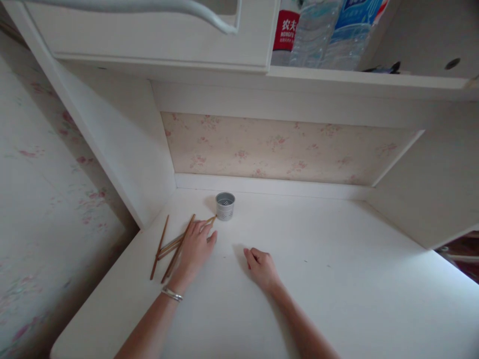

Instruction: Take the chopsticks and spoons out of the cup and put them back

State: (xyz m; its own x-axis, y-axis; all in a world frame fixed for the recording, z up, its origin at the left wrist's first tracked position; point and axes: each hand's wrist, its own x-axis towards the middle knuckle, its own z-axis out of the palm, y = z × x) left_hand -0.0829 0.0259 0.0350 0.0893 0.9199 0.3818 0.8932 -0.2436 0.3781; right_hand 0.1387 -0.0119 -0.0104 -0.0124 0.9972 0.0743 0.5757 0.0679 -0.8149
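Observation:
Several thin brown sticks, which look like wooden chopsticks [160, 247], lie crossed over one another on the left of the white desk. My left hand [195, 245] lies over their right part, its fingers stretched and the thumb apart. It covers part of the sticks, and their light tips [211, 219] show beyond the fingers. Just behind those tips stands a small grey round metal holder [225, 212], upright, with small holes in its wall. My right hand [261, 268] rests on the desk to the right, curled into a loose fist, with nothing visible in it.
The white desk [337, 299] has side panels left and right and a flowered back wall [277, 149]. Above hangs a shelf [368, 82] with plastic bottles [312, 35], beside a cabinet with a curved handle [149, 6]. Tiny dark specks [306, 261] dot the desk.

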